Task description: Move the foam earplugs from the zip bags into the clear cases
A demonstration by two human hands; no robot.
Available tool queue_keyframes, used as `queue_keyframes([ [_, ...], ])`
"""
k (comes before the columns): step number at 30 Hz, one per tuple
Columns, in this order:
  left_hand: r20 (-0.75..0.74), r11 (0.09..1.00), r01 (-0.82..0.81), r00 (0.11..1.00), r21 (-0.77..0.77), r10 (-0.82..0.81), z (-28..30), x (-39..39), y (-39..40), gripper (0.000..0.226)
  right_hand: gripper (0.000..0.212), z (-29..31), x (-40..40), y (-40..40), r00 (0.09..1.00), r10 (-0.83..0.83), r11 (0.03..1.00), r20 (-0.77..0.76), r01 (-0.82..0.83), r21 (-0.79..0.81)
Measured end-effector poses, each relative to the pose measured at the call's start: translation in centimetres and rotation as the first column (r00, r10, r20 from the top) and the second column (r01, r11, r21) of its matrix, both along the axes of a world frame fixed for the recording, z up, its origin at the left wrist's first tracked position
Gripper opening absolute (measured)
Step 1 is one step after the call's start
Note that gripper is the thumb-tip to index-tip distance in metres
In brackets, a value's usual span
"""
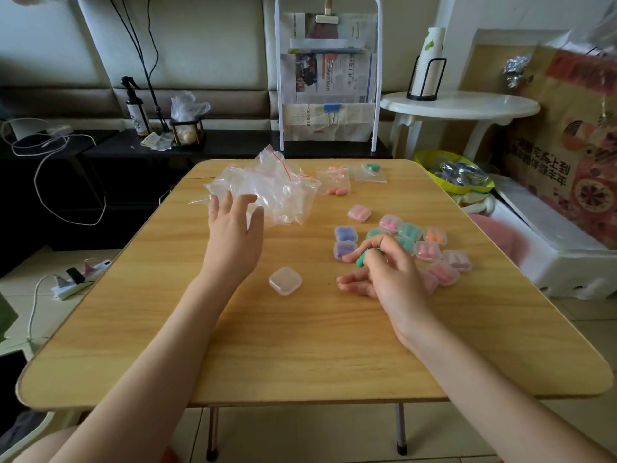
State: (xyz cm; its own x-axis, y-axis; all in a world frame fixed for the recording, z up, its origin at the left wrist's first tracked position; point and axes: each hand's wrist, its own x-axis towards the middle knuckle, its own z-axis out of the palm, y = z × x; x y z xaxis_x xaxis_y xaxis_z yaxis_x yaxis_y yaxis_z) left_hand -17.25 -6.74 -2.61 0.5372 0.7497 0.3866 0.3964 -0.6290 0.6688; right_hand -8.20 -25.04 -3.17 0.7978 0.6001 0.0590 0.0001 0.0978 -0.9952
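A heap of empty zip bags (pixel 267 185) lies at the far middle of the wooden table (pixel 300 345). My left hand (pixel 233 225) hovers at its near edge with fingers spread, holding nothing. My right hand (pixel 384 272) pinches green foam earplugs (pixel 362 259) between thumb and fingers. An empty closed clear case (pixel 285 280) sits between my hands. Several filled clear cases (pixel 410 242) cluster beyond my right hand. Two zip bags hold earplugs at the far side: an orange-filled bag (pixel 335 182) and a green-filled bag (pixel 371 171).
A white newspaper rack (pixel 329 81) stands behind the table. A white round side table (pixel 460 106) with a cup holder is at the far right. A yellow bowl (pixel 434 165) and a foam box (pixel 551 245) crowd the right edge. A power strip (pixel 80 279) lies on the floor at left.
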Motion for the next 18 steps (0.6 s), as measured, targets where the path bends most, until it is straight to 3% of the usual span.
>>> queue_keyframes([
  [5,0.076,0.983,-0.098,0.993,0.157,0.087,-0.1,-0.7,-0.5,0.021,0.026,-0.2,0.1,0.0,0.998,0.041,0.998,0.055,-0.037,-0.058],
  [8,0.008,0.983,0.121,0.992,0.136,-0.123,0.3,-1.4,-0.9,0.02,0.033,-0.4,0.2,0.1,0.994,0.049,0.994,0.101,-0.039,-0.102],
  [10,-0.132,0.93,0.355,0.931,0.097,-0.342,0.2,-2.1,-1.2,0.02,0.036,-0.5,0.3,0.1,0.988,0.05,0.991,0.144,-0.031,-0.127],
  [12,-0.306,0.871,0.489,0.836,0.042,-0.455,-0.1,-3.0,-1.8,0.031,0.037,-0.6,0.3,0.0,0.98,0.06,0.989,0.189,-0.033,-0.143],
  [14,-0.43,0.852,0.522,0.779,0.042,-0.456,-0.7,-3.8,-2.3,0.061,0.036,-0.7,0.3,0.0,0.973,0.067,0.986,0.223,-0.031,-0.162],
  [16,-0.438,0.856,0.509,0.792,0.089,-0.425,-1.2,-4.4,-2.7,0.077,0.036,-0.8,0.3,0.0,0.966,0.061,0.982,0.25,-0.013,-0.188],
  [18,-0.395,0.86,0.497,0.818,0.119,-0.418,-1.7,-4.8,-2.9,0.068,0.036,-1.1,0.4,0.0,0.954,0.047,0.975,0.295,0.019,-0.219],
])
